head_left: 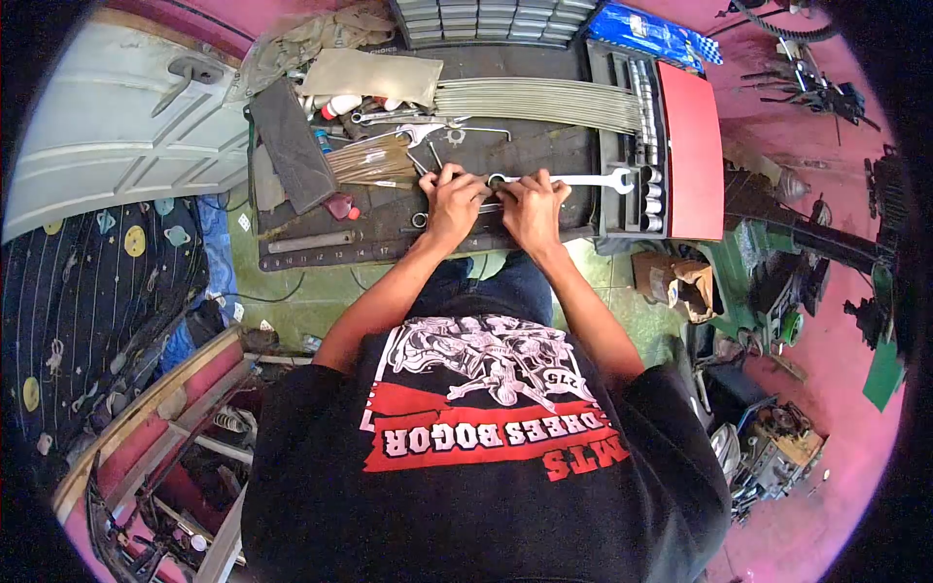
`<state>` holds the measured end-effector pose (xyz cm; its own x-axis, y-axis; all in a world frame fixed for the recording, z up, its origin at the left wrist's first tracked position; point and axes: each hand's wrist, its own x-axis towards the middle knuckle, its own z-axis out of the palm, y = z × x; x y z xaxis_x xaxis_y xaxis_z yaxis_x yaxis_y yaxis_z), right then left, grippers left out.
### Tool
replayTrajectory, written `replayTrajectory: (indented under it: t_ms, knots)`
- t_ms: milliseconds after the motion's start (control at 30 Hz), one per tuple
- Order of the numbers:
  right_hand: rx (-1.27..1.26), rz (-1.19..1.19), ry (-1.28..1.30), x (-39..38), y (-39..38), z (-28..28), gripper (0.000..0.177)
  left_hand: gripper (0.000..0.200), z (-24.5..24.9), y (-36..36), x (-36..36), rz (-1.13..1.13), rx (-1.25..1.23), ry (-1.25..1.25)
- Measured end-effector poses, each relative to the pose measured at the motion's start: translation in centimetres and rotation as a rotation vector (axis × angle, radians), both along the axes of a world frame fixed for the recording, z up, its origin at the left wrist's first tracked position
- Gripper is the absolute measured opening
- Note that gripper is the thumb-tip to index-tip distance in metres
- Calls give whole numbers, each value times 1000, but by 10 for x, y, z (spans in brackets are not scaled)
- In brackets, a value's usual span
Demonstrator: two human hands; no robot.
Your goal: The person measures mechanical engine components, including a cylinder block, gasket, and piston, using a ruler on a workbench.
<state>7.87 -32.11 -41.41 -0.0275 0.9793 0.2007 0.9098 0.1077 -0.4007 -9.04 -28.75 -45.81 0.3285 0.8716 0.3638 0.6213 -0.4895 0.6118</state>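
Observation:
My left hand [455,209] rests low over the dark workbench top [544,146] with its fingers bent downward; what its fingertips hold, if anything, is hidden. Close beside it, my right hand [533,212] curls over a shiny combination wrench [593,180], whose ring end lies near the thumb and whose open jaw points right. Another wrench's ring end [420,220] shows just left of my left hand. A thin shaft lies between the two hands, partly covered. Beyond my left hand are a bent hex key [434,153] and more wrenches [408,132].
Bundled brown rods [374,160] and a dark flat block [292,146] lie left. Long pale rods [535,102] stretch across the back. Sockets [652,199] line a rail at right, beside a red panel [692,146]. Small drawers [496,21] stand behind; a cardboard box [675,285] sits below right.

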Motion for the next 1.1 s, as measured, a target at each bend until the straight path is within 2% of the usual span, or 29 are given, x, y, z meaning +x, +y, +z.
replayTrajectory:
  t_ms: [67,133,267,433,600,667,867,933,1000,1100]
  knots:
    - [-30,-6,-13,4,9,3,14,12,3,1,0,-10,-13,-5]
    - [72,-58,-27,7,20,2,14,12,1,1,1,-6,11,-6]
    - [38,32,-22,-5,13,-1,14,12,0,1,1,-13,6,8]
    - [-25,9,-36,-5,3,3,11,11,0,1,1,-9,16,59]
    - [37,-48,-52,0,17,0,11,10,3,1,2,-6,35,15]
    - [47,25,-51,-3,11,-3,13,10,3,1,2,-1,43,10]
    - [-7,-1,-28,1,7,2,13,10,1,1,0,-11,27,30]
    - [82,-62,-49,6,17,1,13,11,2,0,1,-11,33,14]
    - [65,-68,-41,3,15,-1,13,12,1,1,1,-18,28,16]
    - [3,9,6,-6,3,-4,11,12,0,1,1,-14,17,31]
